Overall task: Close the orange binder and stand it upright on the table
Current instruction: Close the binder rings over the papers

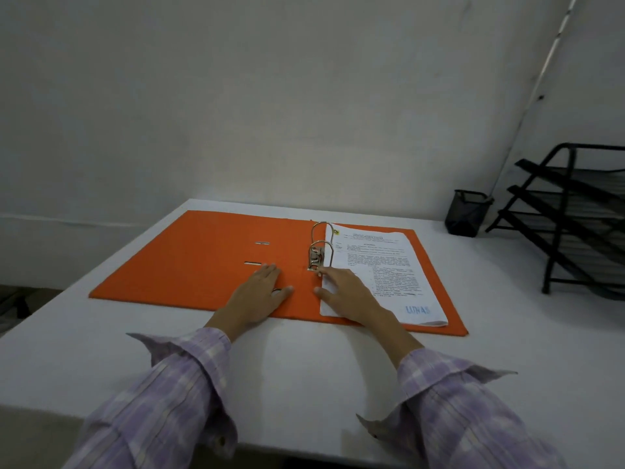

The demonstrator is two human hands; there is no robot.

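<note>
We see the orange binder [209, 262] lying open and flat across the middle of the white desk [304, 374], its metal rings [321, 247] standing up at the spine beside a stack of papers [382, 275]. Our left hand [260, 296] and right hand [348, 292] rest flat on either side of those rings. Bare desk lies open in front of the binder and to its right. At the far right a black mesh pen cup [468, 213] and a black tiered paper tray [575, 218] crowd the corner, and the wall [270, 96] closes in just behind the binder.
</note>
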